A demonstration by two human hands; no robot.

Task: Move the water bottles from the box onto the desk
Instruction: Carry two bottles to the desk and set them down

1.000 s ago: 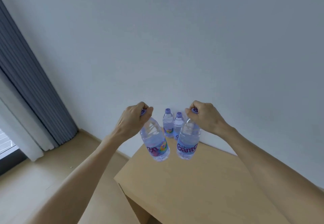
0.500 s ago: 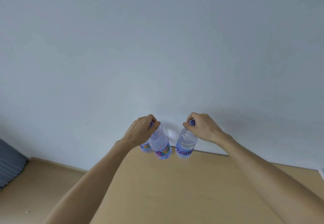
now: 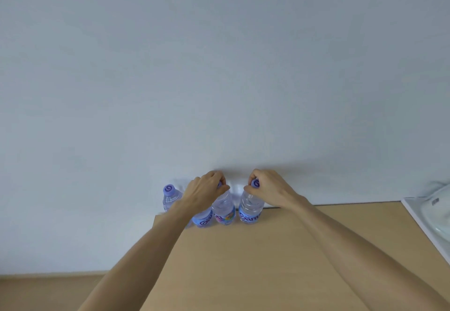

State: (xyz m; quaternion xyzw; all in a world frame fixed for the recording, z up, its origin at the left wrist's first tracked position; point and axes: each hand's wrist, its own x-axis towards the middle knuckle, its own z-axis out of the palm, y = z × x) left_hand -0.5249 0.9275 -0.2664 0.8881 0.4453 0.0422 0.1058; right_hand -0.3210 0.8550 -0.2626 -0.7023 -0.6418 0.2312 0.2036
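Both hands have come down since a second ago, when the two bottles hung in the air above the desk; half a second ago they were just short of the back edge, and now both look set down on the wood, though contact at their bases cannot be confirmed. The left hand point(image 3: 203, 195) has its fingers curled round the cap of one bottle point(image 3: 224, 210), whose colourful label shows just below the knuckles. The right hand point(image 3: 269, 189) pinches the purple cap of the other bottle point(image 3: 250, 209), which stands directly under its fingertips and close to the wall point(image 3: 219, 67). Under the left wrist, partly hidden by it, stands a third bottle point(image 3: 202, 219), and beyond that, away from the fingers to the left, a fourth bottle point(image 3: 170, 198) with its cap uncovered. All four stand in a row along the back of the desk point(image 3: 255, 262), close together; whether neighbours touch is hard to tell. To the far right, well apart from the right hand, a white object point(image 3: 435, 215) lies at the desk's edge. The box is out of sight, so how many bottles remain in it cannot be judged. The likely next step is to loosen both grips and lift the fingers straight up, without tipping the row.
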